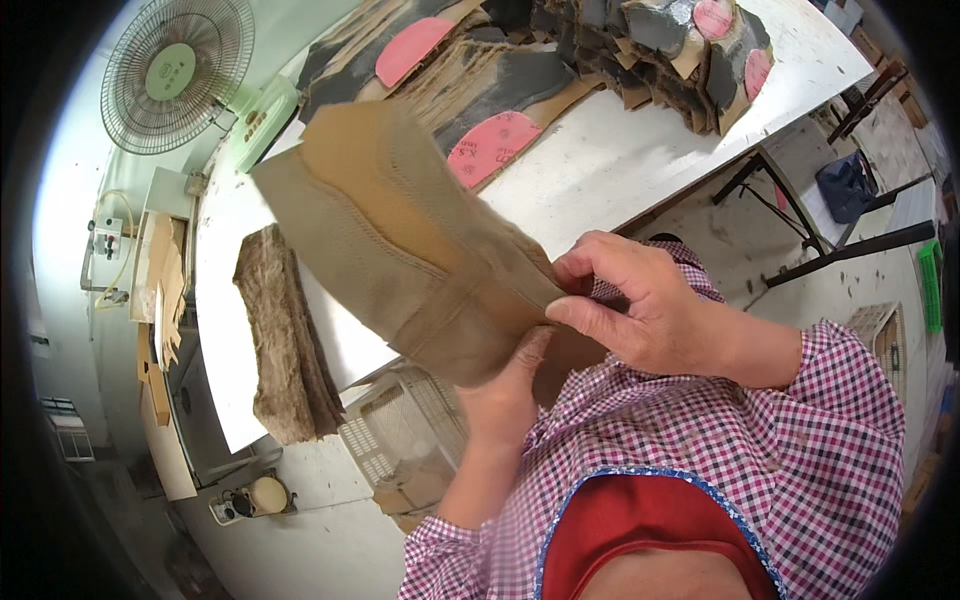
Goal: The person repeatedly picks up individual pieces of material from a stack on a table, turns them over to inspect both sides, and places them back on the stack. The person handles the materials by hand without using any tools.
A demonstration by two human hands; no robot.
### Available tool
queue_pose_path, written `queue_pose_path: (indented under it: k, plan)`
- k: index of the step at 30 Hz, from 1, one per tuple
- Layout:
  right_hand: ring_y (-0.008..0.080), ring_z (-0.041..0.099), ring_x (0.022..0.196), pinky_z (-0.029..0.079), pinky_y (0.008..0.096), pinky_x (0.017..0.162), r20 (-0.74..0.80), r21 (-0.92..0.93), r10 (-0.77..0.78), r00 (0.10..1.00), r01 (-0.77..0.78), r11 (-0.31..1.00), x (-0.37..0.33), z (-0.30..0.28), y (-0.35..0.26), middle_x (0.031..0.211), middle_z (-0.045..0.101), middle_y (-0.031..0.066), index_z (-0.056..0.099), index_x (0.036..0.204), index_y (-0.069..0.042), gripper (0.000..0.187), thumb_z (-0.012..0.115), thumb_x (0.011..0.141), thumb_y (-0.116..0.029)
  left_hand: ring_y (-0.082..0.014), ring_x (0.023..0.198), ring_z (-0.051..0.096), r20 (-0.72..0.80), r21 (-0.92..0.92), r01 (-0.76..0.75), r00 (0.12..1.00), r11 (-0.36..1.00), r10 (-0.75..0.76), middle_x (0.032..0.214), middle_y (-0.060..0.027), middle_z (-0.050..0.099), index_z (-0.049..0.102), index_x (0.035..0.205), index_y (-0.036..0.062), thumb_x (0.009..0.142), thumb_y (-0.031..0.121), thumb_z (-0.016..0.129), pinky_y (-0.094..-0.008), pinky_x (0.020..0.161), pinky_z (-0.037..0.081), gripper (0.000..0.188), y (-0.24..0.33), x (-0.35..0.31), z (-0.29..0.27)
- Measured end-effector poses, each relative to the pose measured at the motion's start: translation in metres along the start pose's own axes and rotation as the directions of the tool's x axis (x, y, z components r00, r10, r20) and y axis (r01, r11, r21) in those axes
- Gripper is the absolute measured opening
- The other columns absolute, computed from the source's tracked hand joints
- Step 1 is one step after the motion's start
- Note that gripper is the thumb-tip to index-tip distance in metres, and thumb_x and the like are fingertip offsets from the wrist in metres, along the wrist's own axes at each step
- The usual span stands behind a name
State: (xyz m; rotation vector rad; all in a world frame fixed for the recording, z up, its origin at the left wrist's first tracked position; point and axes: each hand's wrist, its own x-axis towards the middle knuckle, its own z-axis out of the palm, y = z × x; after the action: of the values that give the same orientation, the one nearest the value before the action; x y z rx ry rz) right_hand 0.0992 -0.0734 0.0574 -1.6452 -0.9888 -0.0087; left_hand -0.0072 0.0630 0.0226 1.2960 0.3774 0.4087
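Observation:
A brown and olive boot upper (400,240) with stitched curved seams is held up in front of my chest, tilted, its wide end toward the upper left. My left hand (505,395) grips its lower part from below, thumb pressed on the outside and the other fingers hidden behind the material. At the near right edge of the upper, my right hand (650,310) pinches the edge between thumb and forefinger. A stack of brown furry lining pieces (285,340) lies left of the upper, over the table edge.
The white table (640,170) carries piles of dark boot pieces (650,60) with pink patches. A fan (175,75) and a pale green tray (268,122) are at the far left. Below the table stands a plastic crate (405,430). A dark bag (846,187) sits at the right.

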Motion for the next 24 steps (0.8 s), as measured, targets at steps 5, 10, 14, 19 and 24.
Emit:
queue_pose_path:
  k: [5,10,14,19,24]
  plan:
    - [0.0246,0.058,0.067,0.047,0.0330,0.061,0.058,0.004,0.036,0.998,-0.037,0.999,0.000,-0.008,-0.009,0.078,0.059,0.0132,0.060,0.092,0.003,0.014,0.067,0.083,-0.004,-0.0202,0.102,0.060,0.017,-0.082,-0.048,0.999,0.996,0.049,0.114,-0.0105,0.063,0.056,0.120,-0.0034,0.081,-0.002,0.072,-0.0322,0.089,0.049,0.042,0.002,-0.003,0.007]
    - [0.0200,0.062,0.072,0.049,0.0305,0.065,0.062,0.149,0.177,0.982,-0.185,0.971,0.005,-0.007,-0.014,0.081,0.063,0.0136,0.059,0.094,0.003,0.012,0.065,0.086,-0.004,-0.0192,0.098,0.061,0.029,-0.054,-0.012,0.999,0.998,0.014,0.110,-0.0099,0.064,0.059,0.116,-0.0033,0.080,0.000,0.074,-0.0305,0.085,0.050,0.039,-0.003,0.000,0.004]
    - [0.0170,0.062,0.071,0.049,0.0288,0.065,0.032,0.158,0.165,0.986,-0.168,0.973,0.002,-0.009,-0.014,0.079,0.063,0.0124,0.060,0.095,0.004,0.011,0.063,0.087,-0.003,-0.0193,0.096,0.062,0.053,-0.029,0.022,0.998,0.999,-0.020,0.108,-0.0095,0.065,0.060,0.114,-0.0028,0.080,0.000,0.075,-0.0305,0.084,0.051,0.037,-0.001,-0.002,0.009]
    - [0.0108,0.060,0.072,0.048,0.0253,0.064,-0.021,0.289,0.249,0.968,-0.232,0.929,0.007,-0.009,-0.017,0.079,0.063,0.0078,0.061,0.094,0.003,0.010,0.062,0.089,-0.005,-0.0188,0.096,0.063,0.076,0.020,0.110,0.991,0.994,-0.111,0.108,-0.0090,0.065,0.060,0.114,-0.0018,0.080,0.003,0.076,-0.0308,0.083,0.052,0.037,-0.001,-0.005,0.017]
    - [0.0089,0.058,0.073,0.048,0.0241,0.063,-0.037,0.390,0.330,0.943,-0.290,0.874,0.013,-0.010,-0.020,0.080,0.064,0.0062,0.061,0.094,0.004,0.012,0.061,0.090,-0.007,-0.0176,0.095,0.063,0.055,0.100,0.124,0.990,0.987,-0.130,0.105,-0.0083,0.066,0.062,0.111,-0.0015,0.080,0.006,0.077,-0.0299,0.082,0.052,0.035,-0.009,-0.007,0.021]
